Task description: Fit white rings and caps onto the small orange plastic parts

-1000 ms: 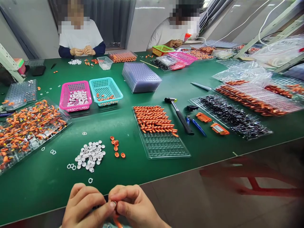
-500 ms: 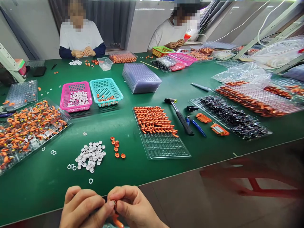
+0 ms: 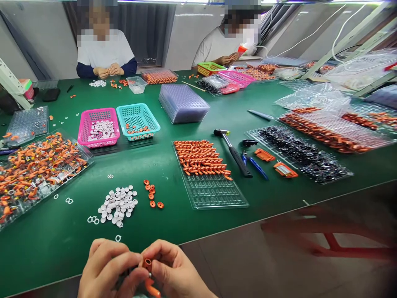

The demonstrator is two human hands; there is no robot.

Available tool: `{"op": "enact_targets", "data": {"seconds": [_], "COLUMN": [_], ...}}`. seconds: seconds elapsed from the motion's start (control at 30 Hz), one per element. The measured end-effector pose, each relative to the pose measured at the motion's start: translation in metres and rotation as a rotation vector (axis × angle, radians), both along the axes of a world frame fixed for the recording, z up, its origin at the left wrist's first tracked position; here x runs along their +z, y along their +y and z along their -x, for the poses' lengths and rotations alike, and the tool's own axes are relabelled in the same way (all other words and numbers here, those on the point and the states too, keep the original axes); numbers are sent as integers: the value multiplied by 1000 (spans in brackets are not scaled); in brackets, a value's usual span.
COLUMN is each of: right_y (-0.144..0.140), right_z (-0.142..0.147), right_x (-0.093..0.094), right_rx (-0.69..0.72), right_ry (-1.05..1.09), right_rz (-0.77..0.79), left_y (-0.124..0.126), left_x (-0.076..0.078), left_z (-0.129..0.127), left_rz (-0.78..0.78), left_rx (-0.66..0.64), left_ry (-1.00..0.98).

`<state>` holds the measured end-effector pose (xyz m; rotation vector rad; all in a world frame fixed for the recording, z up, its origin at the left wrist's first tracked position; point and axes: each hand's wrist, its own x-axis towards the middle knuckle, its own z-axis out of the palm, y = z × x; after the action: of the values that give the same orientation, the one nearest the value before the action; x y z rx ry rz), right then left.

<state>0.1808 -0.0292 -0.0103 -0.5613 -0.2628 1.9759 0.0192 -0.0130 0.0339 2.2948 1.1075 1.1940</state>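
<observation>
At the table's front edge, my left hand [image 3: 108, 269] and my right hand [image 3: 173, 269] meet, fingers closed around a small orange part [image 3: 152, 288]. It has a round, hollow end facing up between the fingertips and a curved tail hanging below. My right thumb and forefinger pinch the round end; my left fingertips press on its other side and partly hide it. Just beyond the hands lies a heap of white discs [image 3: 118, 205]. Several small orange cups [image 3: 151, 196] sit to the right of that heap, and thin white rings [image 3: 93, 220] are scattered on its left.
On the green table [image 3: 186, 227] are a clear tray of orange pieces [image 3: 201, 159], a hammer [image 3: 232, 153], blue-handled pliers [image 3: 258, 167], a pink basket [image 3: 82, 134] and a turquoise basket [image 3: 155, 128]. A loaded tray [image 3: 40, 169] lies left. Two people [image 3: 105, 54] sit across.
My left fingers have shifted up and opened slightly around the orange part, so its round hollow end now shows more. The view has moved slightly; the table items look the same.
</observation>
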Motion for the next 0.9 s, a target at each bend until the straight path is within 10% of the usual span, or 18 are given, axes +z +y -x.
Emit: {"op": "enact_targets", "data": {"seconds": [0.5,0.9], "right_y": [4,10], "right_z": [-7,-20], "right_x": [-7,13], "right_rx": [66,227], "right_ry": [-2,-180], "right_rz": [-72,-334], "left_y": [11,0], "left_x": [-14,-10], "left_z": [2,-4], "left_rz": [307,422], "left_rx": [-253,-212], "left_ry": [-79,-275]}}
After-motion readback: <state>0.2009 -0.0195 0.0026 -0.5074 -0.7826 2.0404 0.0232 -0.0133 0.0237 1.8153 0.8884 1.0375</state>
